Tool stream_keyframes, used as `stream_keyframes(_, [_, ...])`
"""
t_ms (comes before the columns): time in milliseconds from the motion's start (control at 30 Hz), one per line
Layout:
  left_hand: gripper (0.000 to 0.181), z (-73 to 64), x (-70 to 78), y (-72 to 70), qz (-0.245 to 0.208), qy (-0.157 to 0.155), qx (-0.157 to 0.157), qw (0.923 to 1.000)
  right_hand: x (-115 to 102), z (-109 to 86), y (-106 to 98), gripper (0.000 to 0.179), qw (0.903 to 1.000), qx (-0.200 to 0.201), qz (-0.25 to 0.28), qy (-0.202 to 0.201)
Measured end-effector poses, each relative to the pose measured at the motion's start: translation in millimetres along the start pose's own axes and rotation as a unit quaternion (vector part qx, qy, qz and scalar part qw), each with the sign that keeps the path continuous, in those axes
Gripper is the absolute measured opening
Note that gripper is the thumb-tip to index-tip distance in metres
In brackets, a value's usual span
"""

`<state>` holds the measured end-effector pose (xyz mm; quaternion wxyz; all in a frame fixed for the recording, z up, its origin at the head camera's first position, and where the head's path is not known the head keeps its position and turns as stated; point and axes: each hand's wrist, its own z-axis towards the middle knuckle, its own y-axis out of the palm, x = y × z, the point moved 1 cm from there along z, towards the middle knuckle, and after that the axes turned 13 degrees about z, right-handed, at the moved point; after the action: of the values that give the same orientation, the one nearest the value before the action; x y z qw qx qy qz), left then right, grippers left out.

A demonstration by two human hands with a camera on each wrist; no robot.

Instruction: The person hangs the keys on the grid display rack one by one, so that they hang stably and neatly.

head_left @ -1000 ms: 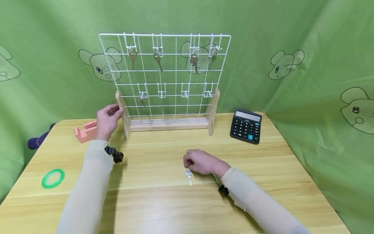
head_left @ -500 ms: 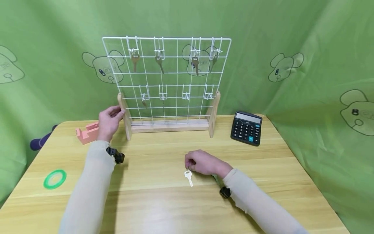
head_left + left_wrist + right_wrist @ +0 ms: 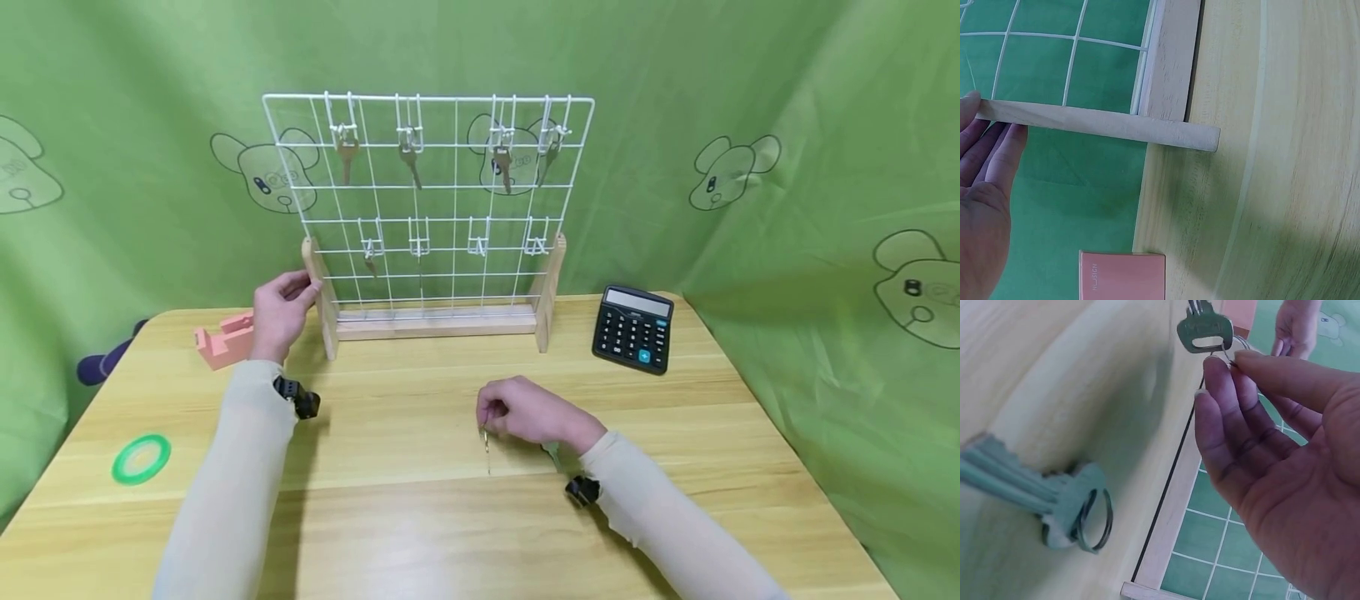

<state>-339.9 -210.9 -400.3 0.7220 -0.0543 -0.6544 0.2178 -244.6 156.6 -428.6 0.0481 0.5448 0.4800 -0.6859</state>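
Observation:
My right hand (image 3: 528,410) pinches a small ring between thumb and fingertips, and a metal key (image 3: 1205,326) hangs from it above the table. In the head view this key is seen edge-on. A second key (image 3: 1075,503) with its own ring lies on the tabletop below the right wrist. At the left end of the white wire grid rack (image 3: 453,187), my left hand (image 3: 279,312) grips the wooden upright (image 3: 1104,124), thumb on one side and fingers on the other. Keys hang from the upper-row hooks and from the lower row's left hooks; the two right lower hooks hold none.
A pink tape dispenser (image 3: 225,342) stands beside the left hand. Nearer the front left lies a green ring-shaped roll (image 3: 141,459). A black calculator (image 3: 632,329) sits at the back right of the wooden table (image 3: 405,533). Green curtains (image 3: 795,92) surround the back and sides.
The hanging key has turned from flat-on to edge-on, and the right hand has shifted slightly up and right. The left hand stays on the upright.

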Motion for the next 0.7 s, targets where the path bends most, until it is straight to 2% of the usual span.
stream_keyframes(367, [0.042,-1.8,1.0,1.1,0.001,-0.004,0.002,1.0,-4.2,-0.1,-5.1,0.013,0.9975,0.035,0.062,-0.006])
stream_keyframes(533, [0.042,-1.9,1.2,1.6,0.001,-0.003,0.005,1.0,-6.4,-1.3,-8.7,0.016,0.9954,0.063,0.072,-0.011])
stream_keyframes(700, [0.042,-2.0,1.3,2.0,0.001,-0.004,0.006,1.0,-7.3,-1.4,-11.0,0.016,0.994,0.074,0.081,-0.007])
